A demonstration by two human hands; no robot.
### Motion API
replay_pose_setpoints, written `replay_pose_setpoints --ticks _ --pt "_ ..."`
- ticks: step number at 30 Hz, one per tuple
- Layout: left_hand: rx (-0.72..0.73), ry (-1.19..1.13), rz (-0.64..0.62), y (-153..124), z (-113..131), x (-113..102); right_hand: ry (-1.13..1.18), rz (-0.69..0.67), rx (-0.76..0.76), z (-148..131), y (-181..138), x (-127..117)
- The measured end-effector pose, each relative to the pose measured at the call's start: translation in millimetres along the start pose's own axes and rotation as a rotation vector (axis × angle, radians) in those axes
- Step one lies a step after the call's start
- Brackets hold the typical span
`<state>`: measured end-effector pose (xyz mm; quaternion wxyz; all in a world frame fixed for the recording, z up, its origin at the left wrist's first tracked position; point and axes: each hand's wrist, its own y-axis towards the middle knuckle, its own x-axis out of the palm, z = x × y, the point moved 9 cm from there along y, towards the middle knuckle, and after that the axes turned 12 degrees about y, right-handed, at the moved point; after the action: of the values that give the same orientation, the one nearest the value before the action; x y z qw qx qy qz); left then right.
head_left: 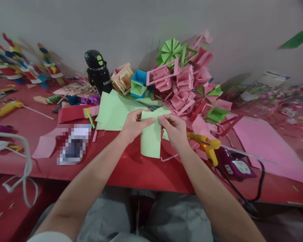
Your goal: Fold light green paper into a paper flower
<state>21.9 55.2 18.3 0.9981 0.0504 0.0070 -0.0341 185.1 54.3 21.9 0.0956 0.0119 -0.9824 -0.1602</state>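
Both hands pinch a light green sheet of paper [150,141] near its top edge, above the front part of the table. My left hand [134,124] grips the upper left corner with its thumb on the near face. My right hand [175,129] pinches the upper right side between thumb and fingers. The sheet hangs down slightly curved. Just behind my left hand lies a stack of light green paper [116,111]. A small green scrap [165,135] is beside my right hand.
A yellow glue gun [208,144] lies by a purple power socket [238,166] at right. Pink folded paper pieces [183,79] pile up behind. A black bottle [99,75] stands at back left. Pink sheets [275,148] cover the right side; a white cable [27,158] hangs over the left edge.
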Motion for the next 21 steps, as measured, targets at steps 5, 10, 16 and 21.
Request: replay_pose_setpoints --ticks 5,10,16,21 --pt "0.013 0.013 0.04 1.2 2.3 -5.7 -0.069 -0.006 -0.018 -7.0 -0.9 1.4" --pt "0.008 0.001 0.01 0.9 3.4 -4.2 -0.054 -0.01 -0.026 -7.1 -0.9 0.6" --pt "0.012 -0.001 0.012 0.4 4.3 -4.7 -0.069 -0.01 -0.018 -6.2 -1.1 0.1" --pt "0.016 0.011 0.008 1.7 2.1 -4.5 -0.071 -0.015 -0.014 -6.1 -0.9 0.2"
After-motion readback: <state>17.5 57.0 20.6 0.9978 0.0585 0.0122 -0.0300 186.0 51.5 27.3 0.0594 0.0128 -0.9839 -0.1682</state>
